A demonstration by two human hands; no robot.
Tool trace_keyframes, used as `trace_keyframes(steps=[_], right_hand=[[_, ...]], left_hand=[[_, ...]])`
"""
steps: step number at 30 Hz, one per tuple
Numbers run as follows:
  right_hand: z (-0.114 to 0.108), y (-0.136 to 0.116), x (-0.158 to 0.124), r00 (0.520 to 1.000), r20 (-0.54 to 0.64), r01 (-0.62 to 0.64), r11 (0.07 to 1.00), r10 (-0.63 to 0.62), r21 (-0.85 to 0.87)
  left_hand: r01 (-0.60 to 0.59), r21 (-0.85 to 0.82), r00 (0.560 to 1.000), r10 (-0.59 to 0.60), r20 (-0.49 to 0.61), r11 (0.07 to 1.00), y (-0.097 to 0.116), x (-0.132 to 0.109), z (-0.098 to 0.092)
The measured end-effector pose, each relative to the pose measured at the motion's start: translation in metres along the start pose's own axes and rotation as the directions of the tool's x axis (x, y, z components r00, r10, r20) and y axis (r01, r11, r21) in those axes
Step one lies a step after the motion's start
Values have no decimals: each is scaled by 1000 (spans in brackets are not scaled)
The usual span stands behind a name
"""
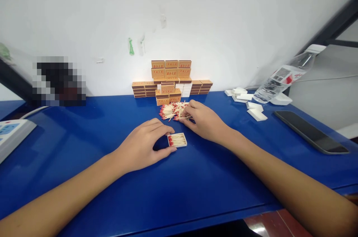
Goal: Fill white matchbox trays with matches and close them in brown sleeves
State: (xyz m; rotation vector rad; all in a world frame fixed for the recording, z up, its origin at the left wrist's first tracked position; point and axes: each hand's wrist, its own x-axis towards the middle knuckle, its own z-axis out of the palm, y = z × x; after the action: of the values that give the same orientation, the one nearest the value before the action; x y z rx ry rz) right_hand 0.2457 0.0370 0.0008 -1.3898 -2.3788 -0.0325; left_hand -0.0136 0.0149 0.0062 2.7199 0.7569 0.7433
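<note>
Your left hand point(142, 144) rests on the blue table point(195, 185) near its middle, with thumb and forefinger closed on the left end of a small white tray point(177, 140). The tray lies flat on the table, partly filled with matches laid side by side, their red heads toward your left hand. Its right end is free.

Your right hand point(205, 121) lies just beyond and to the right of the tray, palm down. Its fingertips are pinched on a few sticks at the near right edge of the loose matches point(170, 111), a heap with red heads pointing all ways. The heap sits just beyond the tray, between it and the wall point(223, 24).

Against the wall, right behind the heap, is a stack of matchboxes point(171, 80), tan with red print, highest in the middle and lower at both ends. Far right of it several empty white trays point(246, 97) lie scattered on the table. A clear bottle point(282, 78) with a red and white label is just right of them, leaning to the right in this view. A dark phone point(310, 131) lies flat near the right edge, well apart from your hands. A white power strip point(11, 132) sits at the far left edge.
</note>
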Motion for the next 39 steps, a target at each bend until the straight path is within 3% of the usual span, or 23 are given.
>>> trace_keyframes(steps=[7, 13, 19, 22, 27, 39], right_hand=[[-9, 6, -3, 993, 110, 47, 995, -38, -86], [-22, 10, -11, 991, 127, 51, 999, -51, 6], [-38, -1, -16, 995, 1, 97, 986, -98, 139], [-36, -18, -18, 989, 2, 145, 965, -149, 221], [-24, -35, -21, 973, 121, 166, 963, -194, 211], [-30, -27, -23, 977, 137, 125, 959, -163, 253]], left_hand=[[14, 15, 1000, -14, -3, 1000, -1, -1, -1], [34, 25, 999, -34, -13, 999, -3, -2, 1], [56, 33, 998, -55, -35, 998, -2, -2, 2], [58, 42, 997, -56, -48, 997, -3, -2, 3], [57, 33, 997, -55, -52, 998, -3, -3, 3], [15, -23, 1000, -15, -27, 1000, -4, -1, 2]])
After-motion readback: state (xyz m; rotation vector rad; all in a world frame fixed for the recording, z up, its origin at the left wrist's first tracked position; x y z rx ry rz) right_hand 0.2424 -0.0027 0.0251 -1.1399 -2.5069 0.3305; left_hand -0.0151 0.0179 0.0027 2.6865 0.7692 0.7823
